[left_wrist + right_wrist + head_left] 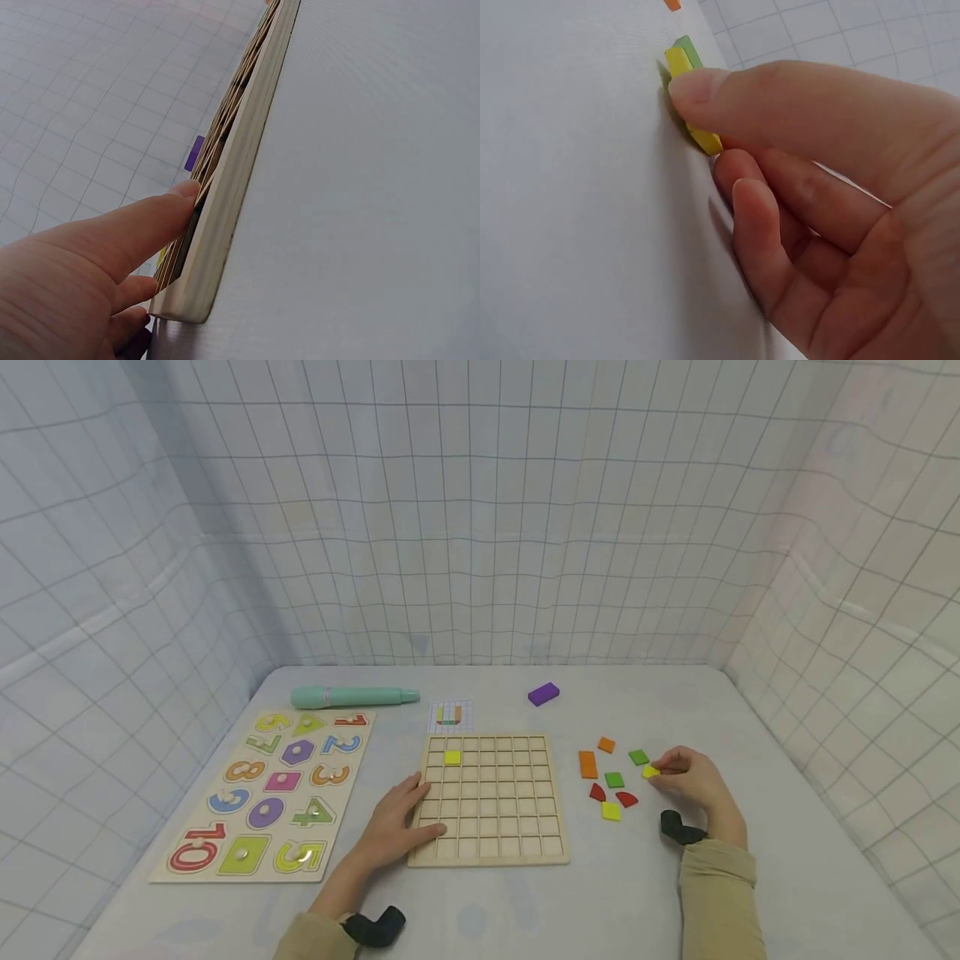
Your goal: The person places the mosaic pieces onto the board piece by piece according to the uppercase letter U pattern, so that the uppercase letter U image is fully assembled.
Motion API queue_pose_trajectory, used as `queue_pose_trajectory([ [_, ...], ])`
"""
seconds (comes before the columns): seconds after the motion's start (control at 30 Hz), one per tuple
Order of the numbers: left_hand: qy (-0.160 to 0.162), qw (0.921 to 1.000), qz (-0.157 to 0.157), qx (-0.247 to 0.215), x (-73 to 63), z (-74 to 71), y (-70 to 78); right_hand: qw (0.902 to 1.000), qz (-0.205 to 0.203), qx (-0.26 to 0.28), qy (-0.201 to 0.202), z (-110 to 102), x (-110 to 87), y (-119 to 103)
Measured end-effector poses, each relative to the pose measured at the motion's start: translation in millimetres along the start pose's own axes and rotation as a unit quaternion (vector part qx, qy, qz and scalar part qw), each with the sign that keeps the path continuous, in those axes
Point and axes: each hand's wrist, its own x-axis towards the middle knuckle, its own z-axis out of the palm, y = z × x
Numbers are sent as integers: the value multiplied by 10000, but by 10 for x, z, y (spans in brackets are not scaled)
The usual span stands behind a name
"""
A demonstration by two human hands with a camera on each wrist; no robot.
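My left hand [395,820] rests on the left side of a wooden grid board [489,862], its thumb lying over the lower-left cells and its fingers along the edge. One yellow square tile [452,757] sits in a cell near the board's upper left. On the right, my right hand [693,779] pinches a yellow tile [678,61] between thumb and fingers, close over the table. Just behind that tile is a green tile [638,757]. Nearby lie another green tile [614,780], an orange rectangle [588,765], red quarter-round pieces [627,799] and a yellow square [611,811].
A number puzzle board [251,810] with knobbed pieces lies at the left. Behind it is a mint-green pen-shaped object [352,697]. A small pattern card [451,716] lies above the grid board, and a purple block [543,694] is farther back.
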Motion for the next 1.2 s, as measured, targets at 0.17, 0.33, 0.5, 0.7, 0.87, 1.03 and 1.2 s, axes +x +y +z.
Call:
queue_pose_trajectory([
  [0.17, 23, 10000, 49, -6, 16, 11, 0, 10000, 15, 79, 52, 5, 22, 32],
  [0.33, 3, 10000, 46, -57, 24, 9, 13, 9997, -103, 113, 195, 30, 59, -19],
  [0.5, 20, 10000, 75, -27, 22, 0, 9, 9973, -565, 365, 283, 114, 94, -183],
  [0.7, 25, 9999, 122, -13, 21, 6, -15, 9909, -1134, 647, 313, 317, 155, -463],
  [0.87, 43, 9998, 166, 42, 19, 12, -35, 9837, -1518, 968, 30, 552, 209, -779],
  [1.03, 79, 9998, 206, 25, 15, 14, -47, 9718, -1858, 1385, -440, 807, 193, -1177],
  [1.2, 115, 9996, 252, 3, 19, 22, -56, 9580, -2104, 1645, -1045, 1102, 151, -1549],
])
